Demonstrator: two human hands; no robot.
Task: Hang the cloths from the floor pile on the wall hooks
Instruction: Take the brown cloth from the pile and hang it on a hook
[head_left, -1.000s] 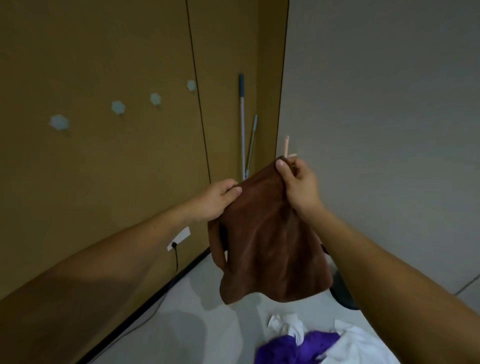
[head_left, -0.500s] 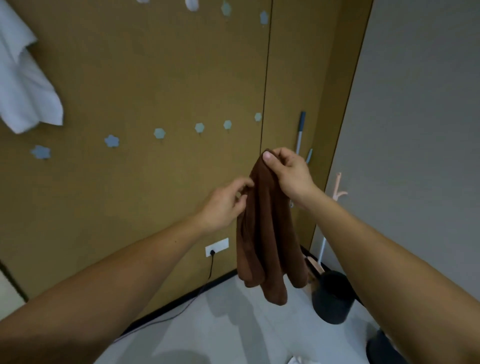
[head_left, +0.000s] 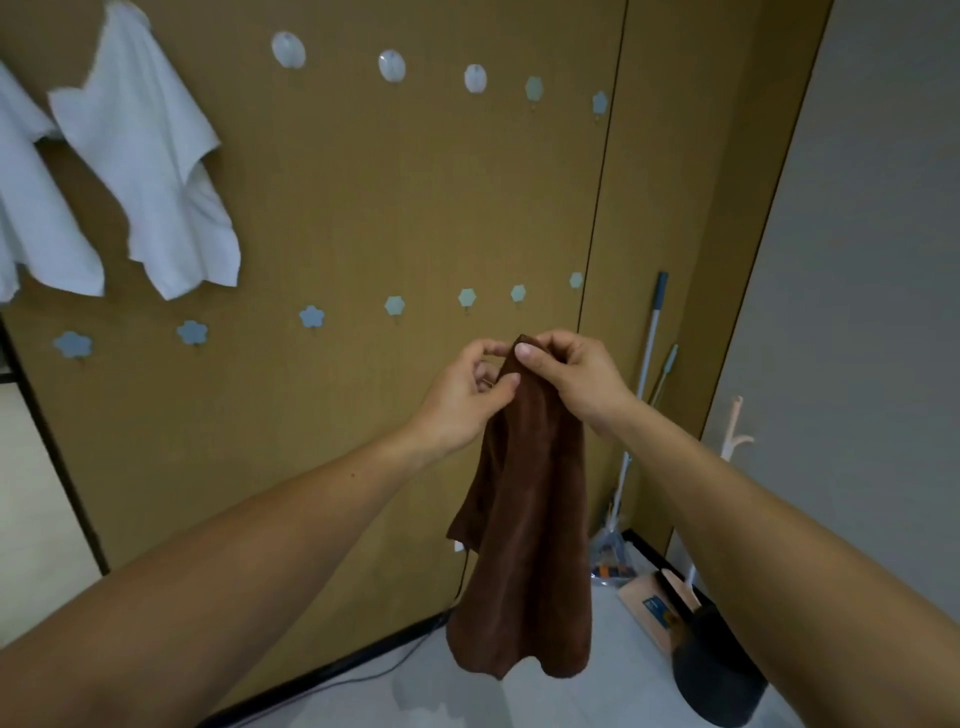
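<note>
A brown cloth (head_left: 530, 525) hangs in front of the tan wall (head_left: 395, 197). My right hand (head_left: 576, 379) pinches its top corner between thumb and fingers. My left hand (head_left: 462, 395) pinches the cloth just below and left of that corner. Both hands are at mid-height, below the lower row of flower-shaped hooks (head_left: 395, 305). An upper row of round and flower hooks (head_left: 392, 65) runs higher on the wall. Two white cloths (head_left: 150, 156) hang from hooks at the upper left. The floor pile is out of view.
A mop handle (head_left: 647, 358) leans in the corner by the grey wall (head_left: 872, 260). A dark bin (head_left: 717, 675) and a dustpan (head_left: 649, 603) stand on the floor at the lower right. A black cable (head_left: 363, 675) runs along the baseboard.
My view has tilted up from the floor pile to the wall hooks. Both hands rose with the brown cloth, and the left hand moved in close to the right at its top corner.
</note>
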